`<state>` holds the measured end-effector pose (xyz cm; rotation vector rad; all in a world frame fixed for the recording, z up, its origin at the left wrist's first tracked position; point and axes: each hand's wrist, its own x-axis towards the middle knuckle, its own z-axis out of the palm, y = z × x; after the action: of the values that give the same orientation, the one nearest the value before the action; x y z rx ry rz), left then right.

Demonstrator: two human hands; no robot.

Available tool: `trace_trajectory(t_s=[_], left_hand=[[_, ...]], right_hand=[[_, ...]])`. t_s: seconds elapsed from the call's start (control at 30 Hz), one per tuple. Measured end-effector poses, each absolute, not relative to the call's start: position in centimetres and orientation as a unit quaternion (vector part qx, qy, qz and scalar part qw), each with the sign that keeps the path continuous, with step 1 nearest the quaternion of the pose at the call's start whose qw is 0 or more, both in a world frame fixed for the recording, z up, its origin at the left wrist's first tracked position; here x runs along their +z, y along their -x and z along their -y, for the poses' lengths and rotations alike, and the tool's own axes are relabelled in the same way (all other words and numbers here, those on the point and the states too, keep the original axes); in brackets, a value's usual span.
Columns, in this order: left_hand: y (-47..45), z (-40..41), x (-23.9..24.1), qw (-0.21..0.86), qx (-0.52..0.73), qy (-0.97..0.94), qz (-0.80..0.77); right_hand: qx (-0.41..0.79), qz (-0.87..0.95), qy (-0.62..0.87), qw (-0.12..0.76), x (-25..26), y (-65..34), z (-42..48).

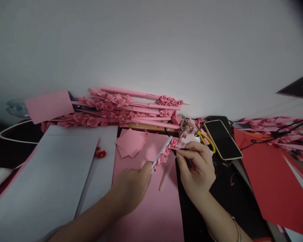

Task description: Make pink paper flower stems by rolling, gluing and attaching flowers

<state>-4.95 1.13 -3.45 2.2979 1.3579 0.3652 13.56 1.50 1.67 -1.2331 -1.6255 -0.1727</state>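
Directions are from the held stem (162,149), which is at the middle of the desk, its tip angled toward one o'clock and pink paper flowers (164,156) running along its side. The left hand (133,186) grips its lower end between thumb and curled fingers. The right hand (198,168) has thumb and forefinger drawn close beside the upper flowers; whether they pinch anything, I cannot tell.

The desk (232,195) shows black at four o'clock. A pink sheet (146,208) lies on it at six, white sheets (53,168) at nine with a small red flower (100,154) on them, and red sheets (267,181) at three. Pink squares (131,143) lie fanned at ten.

A plain, pale wall (151,43) rises at twelve. Against its foot, at eleven, flowered pink stems (116,101) lie stacked; more flowered stems (293,136) lie just before three, beyond the red sheets. A clear bottle (16,107) lies at ten, partly behind a pink card (49,106).

Between two and three, near a yellow handle (213,145), a pale-edged phone (223,139) lies face up, its screen dark. Any lettering on the bottle is too blurred to read.
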Motion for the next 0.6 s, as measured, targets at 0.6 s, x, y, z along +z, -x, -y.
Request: trace_trajectory(t_s=[0.6], left_hand=[[4.94, -1.29, -2.81, 0.177, 0.109, -0.867, -0.454]], right_hand=[[-0.054, 0.677, 0.505, 0.533, 1.36, -13.56, -1.85]])
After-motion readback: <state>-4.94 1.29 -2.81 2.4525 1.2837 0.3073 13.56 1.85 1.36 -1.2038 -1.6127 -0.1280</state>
